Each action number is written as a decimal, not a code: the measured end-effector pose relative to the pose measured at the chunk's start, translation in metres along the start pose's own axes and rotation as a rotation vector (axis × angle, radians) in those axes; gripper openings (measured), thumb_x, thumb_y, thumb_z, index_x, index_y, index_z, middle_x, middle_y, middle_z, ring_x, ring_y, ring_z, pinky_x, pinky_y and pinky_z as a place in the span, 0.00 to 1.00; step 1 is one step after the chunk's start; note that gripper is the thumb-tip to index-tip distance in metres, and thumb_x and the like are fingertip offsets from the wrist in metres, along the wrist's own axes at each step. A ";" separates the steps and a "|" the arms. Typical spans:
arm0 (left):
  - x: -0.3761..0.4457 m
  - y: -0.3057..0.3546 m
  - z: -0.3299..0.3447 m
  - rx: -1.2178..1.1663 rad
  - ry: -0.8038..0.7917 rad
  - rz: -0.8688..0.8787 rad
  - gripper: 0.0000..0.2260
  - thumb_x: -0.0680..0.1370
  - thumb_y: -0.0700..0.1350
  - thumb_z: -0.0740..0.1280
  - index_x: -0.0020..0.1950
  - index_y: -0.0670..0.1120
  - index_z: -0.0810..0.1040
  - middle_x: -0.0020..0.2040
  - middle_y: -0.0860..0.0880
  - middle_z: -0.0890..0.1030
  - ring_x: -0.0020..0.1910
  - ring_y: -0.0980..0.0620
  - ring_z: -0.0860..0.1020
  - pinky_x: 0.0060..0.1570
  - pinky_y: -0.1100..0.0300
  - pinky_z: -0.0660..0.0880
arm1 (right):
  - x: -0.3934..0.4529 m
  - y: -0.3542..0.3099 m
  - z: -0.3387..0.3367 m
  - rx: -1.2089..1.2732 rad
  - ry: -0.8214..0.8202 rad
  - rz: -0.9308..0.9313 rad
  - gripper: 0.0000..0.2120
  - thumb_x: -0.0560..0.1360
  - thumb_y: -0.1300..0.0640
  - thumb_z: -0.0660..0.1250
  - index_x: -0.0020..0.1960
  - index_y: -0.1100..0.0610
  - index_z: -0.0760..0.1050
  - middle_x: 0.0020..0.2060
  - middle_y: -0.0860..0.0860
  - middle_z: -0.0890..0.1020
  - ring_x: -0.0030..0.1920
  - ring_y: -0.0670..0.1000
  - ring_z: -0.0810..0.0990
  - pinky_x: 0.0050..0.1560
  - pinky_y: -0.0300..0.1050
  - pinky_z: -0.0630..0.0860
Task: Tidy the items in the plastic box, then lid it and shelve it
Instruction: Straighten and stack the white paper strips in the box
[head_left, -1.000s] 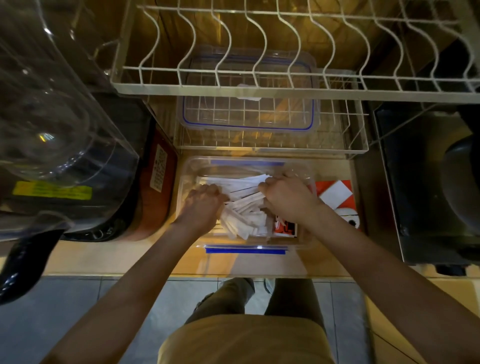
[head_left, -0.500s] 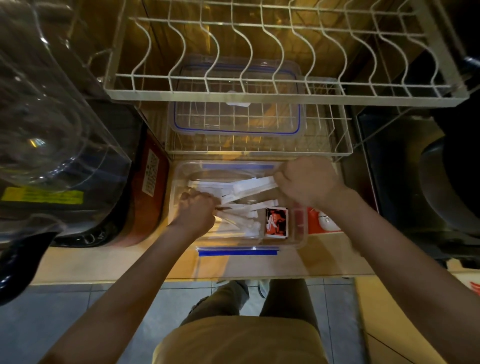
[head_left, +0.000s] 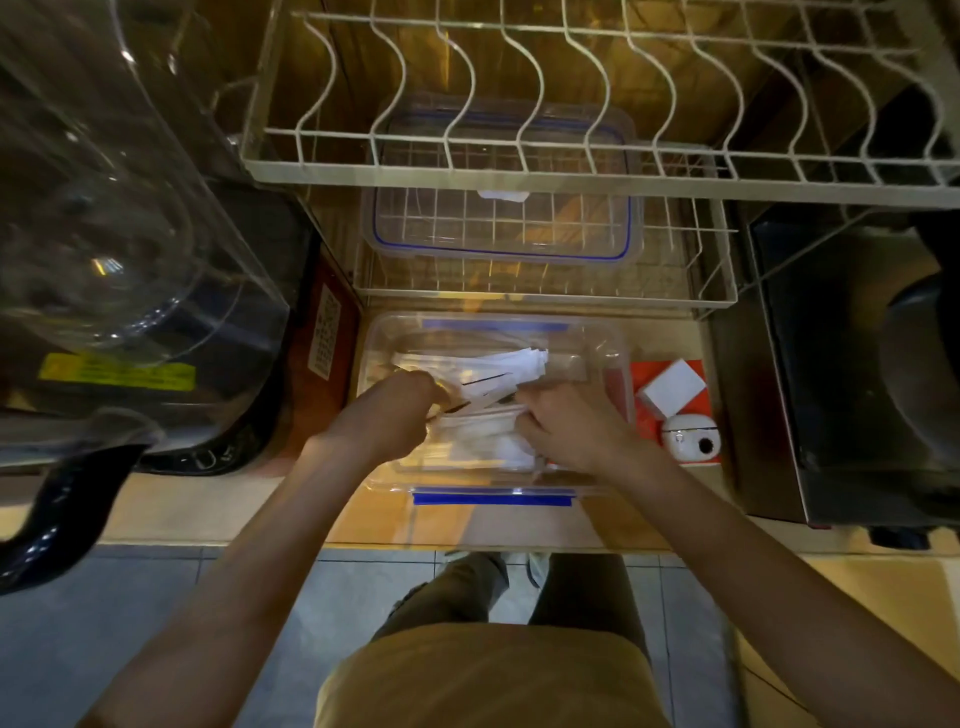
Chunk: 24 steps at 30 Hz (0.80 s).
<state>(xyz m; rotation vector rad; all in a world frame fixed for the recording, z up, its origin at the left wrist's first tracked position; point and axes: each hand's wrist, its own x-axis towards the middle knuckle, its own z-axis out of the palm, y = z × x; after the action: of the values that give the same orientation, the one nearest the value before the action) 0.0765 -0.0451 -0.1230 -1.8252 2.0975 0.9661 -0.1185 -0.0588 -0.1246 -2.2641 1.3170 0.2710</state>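
A clear plastic box with blue clips stands on the counter at the centre, holding several long white paper packets. My left hand is inside the box at its left, fingers closed on packets. My right hand is inside at the right, fingers curled over the white packets and covering the near right corner. The box's clear lid with a blue seal line lies on the lower wire shelf just behind the box.
A white wire dish rack overhangs the lid. A big clear jug with a black handle fills the left. An orange card with a white box and a small white device lies right of the box. A dark appliance stands far right.
My right hand has come down from the box's far right rim back into the box onto the packets, covering the small red-and-black packet. My left hand has stayed at the left side.
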 end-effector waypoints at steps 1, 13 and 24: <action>0.001 0.001 -0.001 -0.017 0.033 0.012 0.25 0.74 0.28 0.57 0.66 0.47 0.72 0.66 0.44 0.75 0.65 0.45 0.72 0.63 0.53 0.72 | 0.003 -0.004 0.005 0.006 0.005 -0.016 0.12 0.77 0.56 0.55 0.49 0.61 0.73 0.46 0.59 0.81 0.48 0.59 0.78 0.48 0.51 0.73; 0.049 0.006 0.023 0.093 0.131 0.042 0.25 0.74 0.39 0.65 0.70 0.47 0.65 0.72 0.46 0.66 0.70 0.44 0.67 0.65 0.50 0.68 | 0.018 -0.011 0.034 -0.015 -0.094 -0.029 0.17 0.78 0.56 0.58 0.65 0.57 0.73 0.62 0.57 0.75 0.65 0.57 0.70 0.64 0.51 0.69; 0.055 0.015 0.019 0.124 0.014 0.054 0.32 0.72 0.61 0.65 0.72 0.50 0.62 0.74 0.44 0.62 0.73 0.44 0.60 0.68 0.47 0.62 | -0.008 0.008 0.021 0.323 0.060 0.085 0.18 0.76 0.66 0.59 0.64 0.59 0.73 0.64 0.57 0.74 0.63 0.55 0.73 0.60 0.43 0.71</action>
<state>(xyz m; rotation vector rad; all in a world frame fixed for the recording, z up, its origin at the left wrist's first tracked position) 0.0449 -0.0781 -0.1627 -1.7286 2.1735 0.8174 -0.1275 -0.0451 -0.1414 -1.9629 1.3790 0.0156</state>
